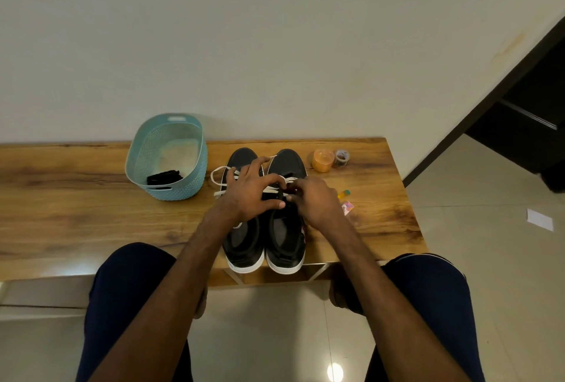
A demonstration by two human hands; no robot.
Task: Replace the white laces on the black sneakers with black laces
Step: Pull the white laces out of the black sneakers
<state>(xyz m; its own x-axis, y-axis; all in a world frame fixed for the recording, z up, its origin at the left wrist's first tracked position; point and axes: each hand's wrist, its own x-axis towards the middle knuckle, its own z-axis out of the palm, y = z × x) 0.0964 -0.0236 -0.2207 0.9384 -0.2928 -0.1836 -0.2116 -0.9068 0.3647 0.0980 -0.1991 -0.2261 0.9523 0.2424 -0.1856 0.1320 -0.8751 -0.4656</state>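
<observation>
Wooden table (76, 198) under everything. Teal basket (171, 195) well off to the left of my grip, black laces (165, 177) lying inside it. Two black sneakers directly under my hands, heels toward me: left sneaker (244, 247), right sneaker (287, 164). Left hand (249, 189) arched over the left sneaker, fingers spread, thumb on the right sneaker's lacing; can't tell if it grips anything. Right hand (315, 201) curled, pinching the white laces (218, 181) on the right sneaker. Orange jar (322, 161) beyond the right hand.
</observation>
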